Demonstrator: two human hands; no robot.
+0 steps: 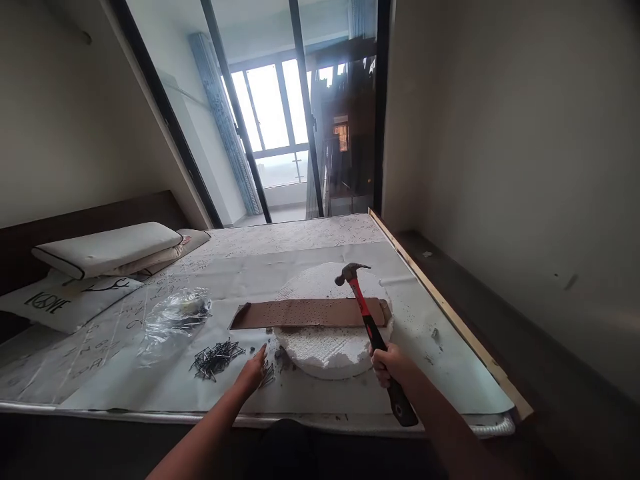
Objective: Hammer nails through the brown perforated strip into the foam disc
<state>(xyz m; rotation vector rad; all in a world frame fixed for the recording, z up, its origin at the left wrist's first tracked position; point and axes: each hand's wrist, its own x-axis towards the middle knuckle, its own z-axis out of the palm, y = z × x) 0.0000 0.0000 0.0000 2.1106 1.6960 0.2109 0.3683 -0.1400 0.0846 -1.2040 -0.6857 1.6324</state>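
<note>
My right hand [389,365] is closed round the red and black handle of a claw hammer [367,320], whose steel head [351,272] is raised above a long brown wooden strip [305,313]. The strip lies across a round white foam slab [327,347]. My left hand [254,371] reaches forward with fingers together, its fingertips at a small scatter of nails just left of the foam. A larger pile of dark nails [216,357] lies further left on the paper-covered surface [150,387].
A crumpled clear plastic bag [175,317] sits behind the nail pile. Pillows [107,250] are stacked at the back left. A wooden batten [450,313] runs along the right edge of the surface, with dark floor beyond. Glass sliding doors stand at the back.
</note>
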